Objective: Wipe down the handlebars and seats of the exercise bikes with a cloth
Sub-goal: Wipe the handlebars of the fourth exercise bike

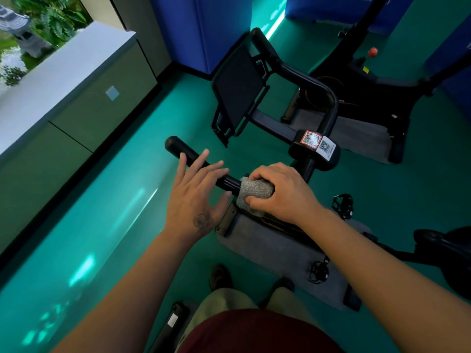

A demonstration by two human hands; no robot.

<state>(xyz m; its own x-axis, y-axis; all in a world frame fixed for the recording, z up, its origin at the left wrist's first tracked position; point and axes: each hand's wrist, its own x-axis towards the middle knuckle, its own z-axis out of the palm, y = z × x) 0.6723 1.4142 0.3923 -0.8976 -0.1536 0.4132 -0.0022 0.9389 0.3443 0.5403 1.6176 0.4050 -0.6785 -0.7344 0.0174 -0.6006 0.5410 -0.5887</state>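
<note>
Right hand point(277, 191) clamping soft grey terry cloth point(254, 191) around near black tubular handlebar point(196, 161); left hand point(197, 192) spread above it. Limp, light cloth—best bunched in palm.

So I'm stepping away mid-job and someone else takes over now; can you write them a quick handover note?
Right hand: its grip wraps the grey terry cloth around the black near handlebar arm of the closest exercise bike.
Left hand: open, fingers spread over that same arm, holding nothing.
Done: cannot be judged from this view; wiping is at this arm's inner part.
Left: the arm out to its rounded end, the far handlebar loop, the black seat at right, then the second bike behind.
</note>
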